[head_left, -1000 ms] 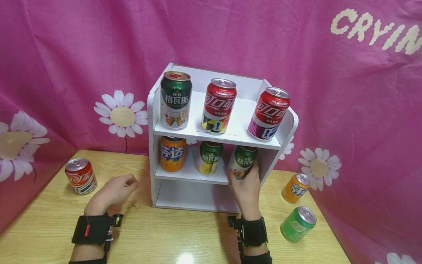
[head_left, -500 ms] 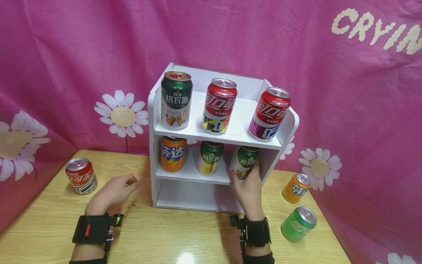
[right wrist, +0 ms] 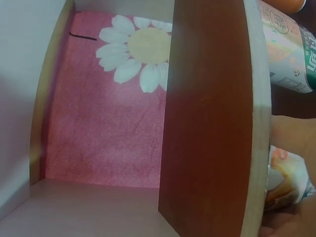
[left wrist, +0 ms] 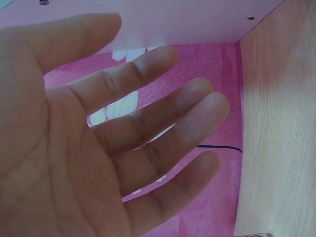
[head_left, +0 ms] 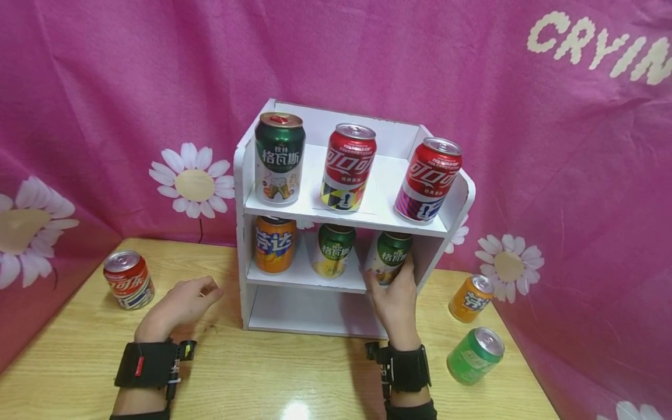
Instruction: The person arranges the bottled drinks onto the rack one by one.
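My right hand (head_left: 396,297) holds a green-and-white kvass can (head_left: 388,256) at the right end of the middle shelf, thumb on its left side and fingers round its right. In the right wrist view that can (right wrist: 289,180) shows partly behind the shelf board's edge. A second kvass can (head_left: 334,251) stands mid-shelf, and an orange soda can (head_left: 275,245) is at the left end. My left hand (head_left: 181,306) hovers over the table left of the shelf, holding nothing. Its fingers (left wrist: 148,153) are loosely spread in the left wrist view.
On the top of the white shelf (head_left: 315,309) stand a taller kvass can (head_left: 280,158) and two red cola cans (head_left: 349,168). Another red cola can (head_left: 128,280) sits at the table's left. An orange can (head_left: 471,298) and a light green can (head_left: 475,356) stand at the right.
My right hand and the kvass can in it shifted slightly to the right on the middle shelf, then stayed there. My left hand has kept its place.
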The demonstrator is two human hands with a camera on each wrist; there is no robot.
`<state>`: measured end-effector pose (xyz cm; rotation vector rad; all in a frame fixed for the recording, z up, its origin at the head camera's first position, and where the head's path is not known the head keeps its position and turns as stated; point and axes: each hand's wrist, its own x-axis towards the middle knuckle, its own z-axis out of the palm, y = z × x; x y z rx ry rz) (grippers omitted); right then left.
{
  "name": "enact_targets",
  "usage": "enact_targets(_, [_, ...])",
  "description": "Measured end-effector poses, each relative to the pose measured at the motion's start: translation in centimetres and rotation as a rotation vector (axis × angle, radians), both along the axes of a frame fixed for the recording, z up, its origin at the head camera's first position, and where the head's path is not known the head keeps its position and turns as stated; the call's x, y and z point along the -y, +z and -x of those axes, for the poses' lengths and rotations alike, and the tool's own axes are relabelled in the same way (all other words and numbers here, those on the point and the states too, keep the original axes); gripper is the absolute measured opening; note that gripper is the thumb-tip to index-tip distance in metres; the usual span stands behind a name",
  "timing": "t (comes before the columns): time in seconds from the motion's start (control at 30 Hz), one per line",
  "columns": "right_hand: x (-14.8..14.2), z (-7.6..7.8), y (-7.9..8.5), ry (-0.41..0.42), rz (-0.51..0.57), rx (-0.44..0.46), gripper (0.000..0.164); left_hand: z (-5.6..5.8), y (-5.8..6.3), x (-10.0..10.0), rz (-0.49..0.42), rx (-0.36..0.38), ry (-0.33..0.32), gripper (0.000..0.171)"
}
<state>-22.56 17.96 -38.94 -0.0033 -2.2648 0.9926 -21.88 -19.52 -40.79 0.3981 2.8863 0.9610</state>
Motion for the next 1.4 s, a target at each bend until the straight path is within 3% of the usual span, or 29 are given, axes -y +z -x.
enact_targets(0.17, [-0.2, -0.1, 0.1, 0.0, -0.003, 0.009, 0.091, 0.1, 0.0, -0.1, -0.002, -0.001, -0.001, 0.029])
enact_targets(0.43, [0.0, 0.0, -0.2, -0.044, -0.017, -0.074, 0.091, 0.1, 0.2, -0.3, 0.003, -0.008, -0.011, 0.029])
enact_targets(1.1, [-0.3, -0.2, -0.2, -0.069, 0.013, -0.056, 0.091, 0.3, 0.1, -0.7, -0.002, -0.004, -0.019, 0.029])
enact_targets(1.23, [0.0, -0.9, -0.1, -0.043, -0.018, -0.052, 0.089, 0.3, -0.1, -0.5, -0.003, 0.016, -0.016, 0.033])
enact_targets(1.4, [0.4, -2.5, -0.1, -0.017, -0.148, -0.083, 0.079, 0.4, -0.7, 0.1, 0.007, -0.001, -0.003, 0.031])
